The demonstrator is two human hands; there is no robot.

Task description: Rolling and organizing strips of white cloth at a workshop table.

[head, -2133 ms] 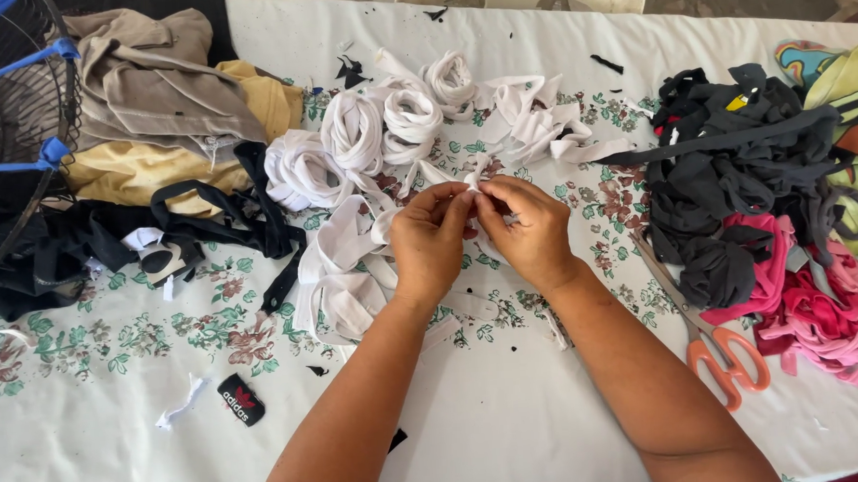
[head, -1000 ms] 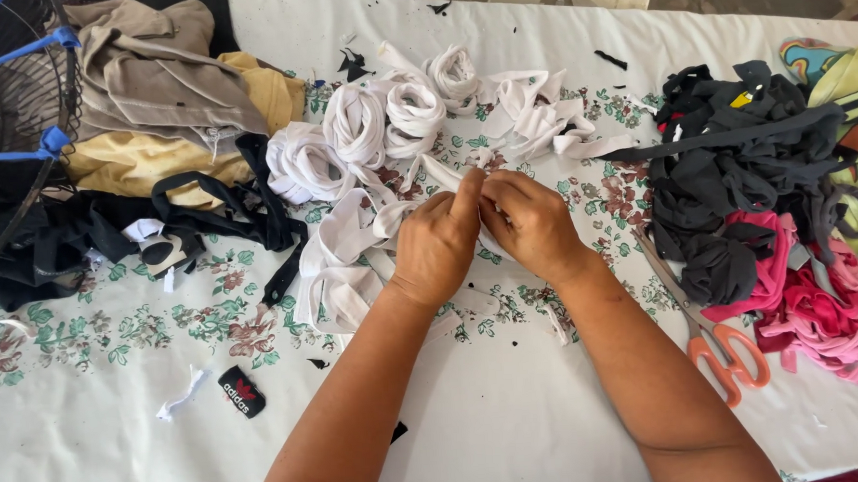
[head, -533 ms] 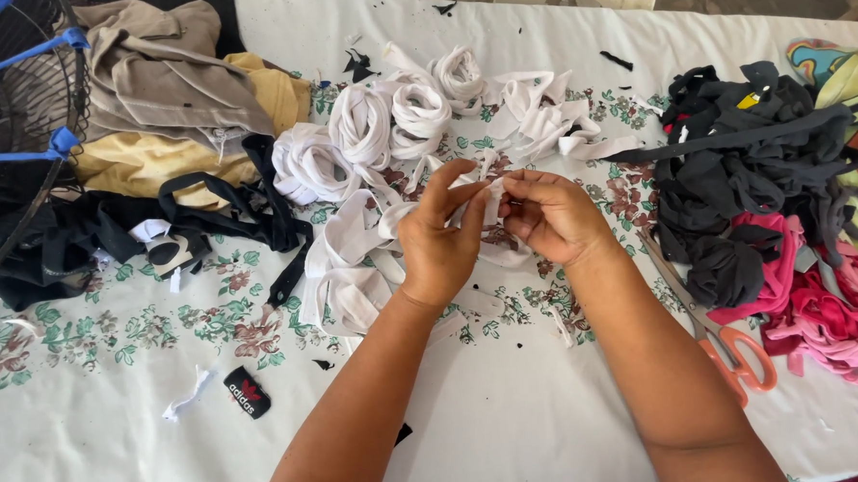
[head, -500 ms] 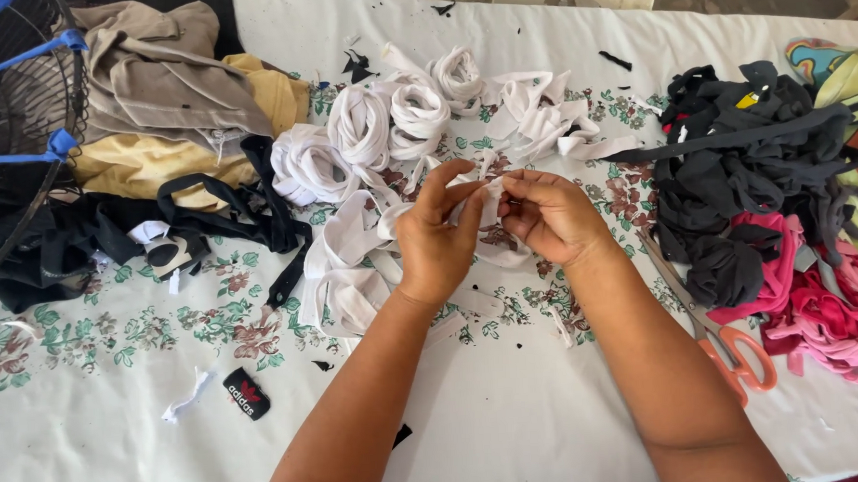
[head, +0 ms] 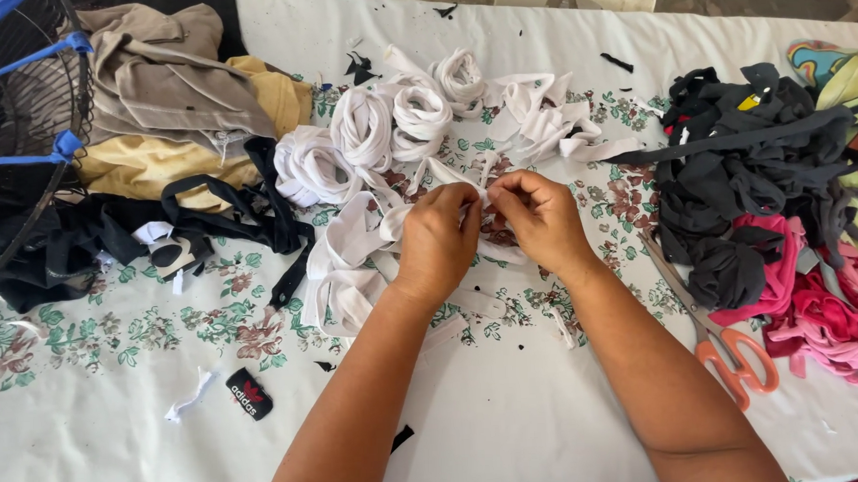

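My left hand (head: 439, 239) and my right hand (head: 539, 217) meet at the table's middle, both pinching a white fabric strip (head: 446, 178) between fingertips. The strip's tail runs down left into a loose heap of white strips (head: 339, 269). Just beyond my hands lie several rolled white fabric loops (head: 385, 127) and tangled white strips (head: 539, 120). The part of the strip inside my fingers is hidden.
Orange-handled scissors (head: 728, 353) lie right of my right forearm. A dark grey and pink fabric pile (head: 765, 217) fills the right. Black strips (head: 197, 227), tan and yellow garments (head: 172, 98) and a wire fan guard (head: 9, 124) sit left. A black label scrap (head: 249, 393) lies on the floral tablecloth (head: 105, 332).
My hands parted slightly half a second ago, then closed together again over the white strip, shifting a little toward me.
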